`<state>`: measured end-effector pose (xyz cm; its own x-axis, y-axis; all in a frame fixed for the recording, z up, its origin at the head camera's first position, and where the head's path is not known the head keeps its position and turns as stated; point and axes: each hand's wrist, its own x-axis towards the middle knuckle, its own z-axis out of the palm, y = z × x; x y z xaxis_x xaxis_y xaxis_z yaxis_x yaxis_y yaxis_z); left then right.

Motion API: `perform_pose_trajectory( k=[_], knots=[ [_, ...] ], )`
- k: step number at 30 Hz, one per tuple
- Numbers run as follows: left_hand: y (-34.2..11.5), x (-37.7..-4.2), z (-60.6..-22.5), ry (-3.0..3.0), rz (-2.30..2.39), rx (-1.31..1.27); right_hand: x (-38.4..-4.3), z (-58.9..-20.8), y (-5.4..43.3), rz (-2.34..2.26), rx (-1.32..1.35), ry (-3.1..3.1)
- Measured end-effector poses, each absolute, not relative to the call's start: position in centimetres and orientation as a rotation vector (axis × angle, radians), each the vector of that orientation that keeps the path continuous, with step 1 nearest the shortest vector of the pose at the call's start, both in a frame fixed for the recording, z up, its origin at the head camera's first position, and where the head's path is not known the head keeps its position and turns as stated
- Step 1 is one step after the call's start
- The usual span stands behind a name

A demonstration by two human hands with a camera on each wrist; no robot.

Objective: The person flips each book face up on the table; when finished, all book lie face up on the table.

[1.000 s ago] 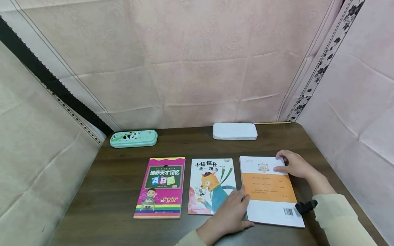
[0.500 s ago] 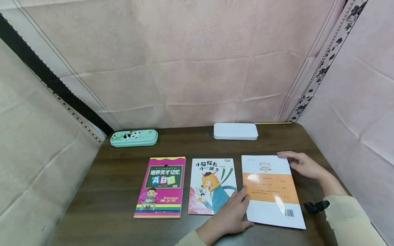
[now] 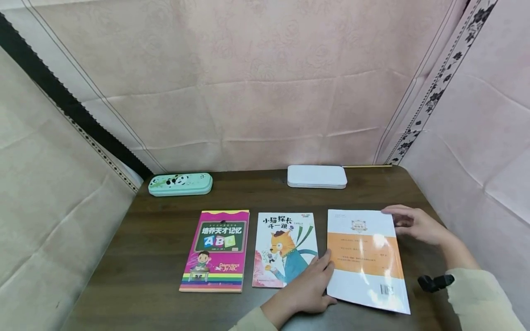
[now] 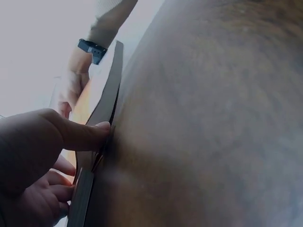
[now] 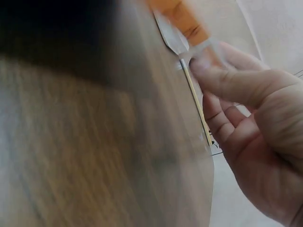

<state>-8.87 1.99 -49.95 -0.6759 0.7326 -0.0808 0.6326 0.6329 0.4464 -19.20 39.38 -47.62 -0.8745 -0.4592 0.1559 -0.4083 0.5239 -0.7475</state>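
A white paperback book with an orange band (image 3: 360,255) lies back cover up at the right of the table. At its top right edge, my right hand (image 3: 422,225) pinches it between thumb and fingers, and its glossy cover bows slightly. My left hand (image 3: 308,285) rests at its lower left corner, fingers fairly straight along the left edge. In the left wrist view, the left thumb (image 4: 87,135) touches the bottom edge, where the pages show lifted and curved. A fox picture book (image 3: 285,250) lies just left, its lower right corner hidden behind the left hand.
A pink ABC book (image 3: 217,271) lies further left on the dark wooden table (image 3: 145,257). Along the back stand a mint panda pencil case (image 3: 180,184) and a white flat case (image 3: 316,176), with a thin yellowish stick (image 3: 368,166) beside it. Fabric walls enclose the table.
The right hand has shifted rightward along with the top of the orange-banded book, whose near right corner now reaches further toward me. The left hand has barely moved.
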Motion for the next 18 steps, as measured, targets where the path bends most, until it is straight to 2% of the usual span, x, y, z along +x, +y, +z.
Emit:
perform_pose_trajectory(
  k=[8,18],
  knots=[
    [2.2,-8.7,-49.6,2.647,0.583,1.081,-18.5,-47.1,39.5,-1.456,-0.722,2.717],
    [2.5,-8.1,-49.3,2.836,0.626,1.319,-18.6,-45.6,39.4,-1.771,-0.887,2.584]
  ],
)
